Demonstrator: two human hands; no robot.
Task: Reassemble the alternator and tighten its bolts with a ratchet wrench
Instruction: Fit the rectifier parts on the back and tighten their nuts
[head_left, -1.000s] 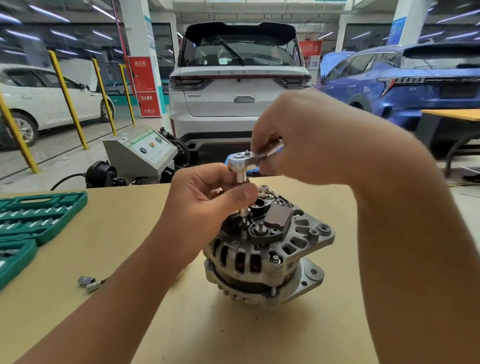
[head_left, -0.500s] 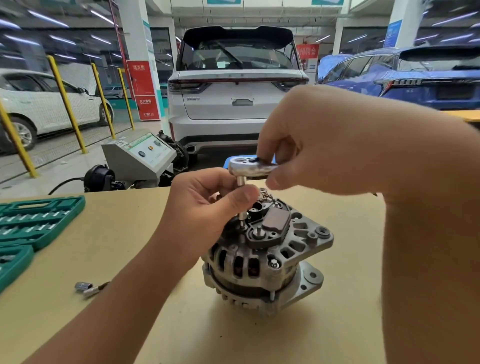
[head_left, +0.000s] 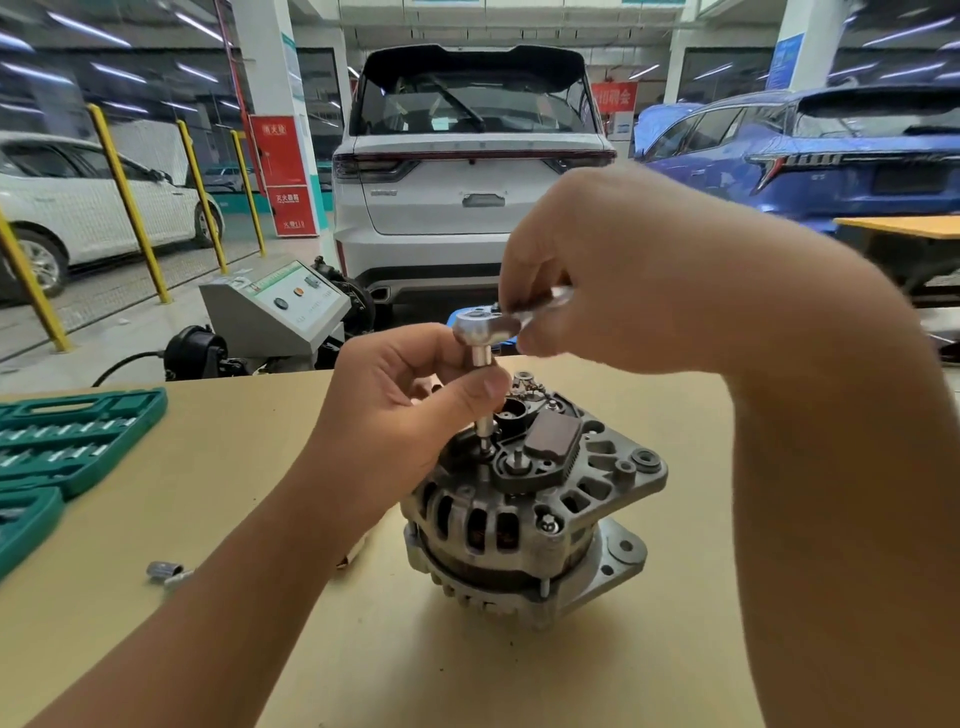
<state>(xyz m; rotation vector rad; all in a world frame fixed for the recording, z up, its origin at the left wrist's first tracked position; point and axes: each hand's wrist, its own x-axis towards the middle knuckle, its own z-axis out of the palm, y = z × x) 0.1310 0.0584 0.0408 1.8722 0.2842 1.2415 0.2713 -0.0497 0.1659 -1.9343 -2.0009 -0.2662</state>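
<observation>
Worktop (head_left: 218, 519) held alternator (head_left: 530, 509); my left hand (head_left: 405, 415) pinched the extension bar (head_left: 485, 395), right hand (head_left: 613, 280) gripped ratchet (head_left: 488, 327).

Car repair workshop or vehicle training garage. Indoor hall, concrete floor, white pillars, strip lights overhead. White SUV (head_left: 470, 171) parked rear-on just beyond tan wooden workbench (head_left: 218, 499); blue car (head_left: 810, 150) at right, white car (head_left: 88, 202) at left behind yellow steel posts (head_left: 127, 197). Red sign panel (head_left: 283, 174) on pillar. Grey slanted control console (head_left: 283, 312) on floor near bench. Open green plastic socket-set case (head_left: 67, 441) on bench at left. Silver finned metal alternator (head_left: 524, 514) upright on bench, chrome ratchet wrench (head_left: 485, 332) above it.
</observation>
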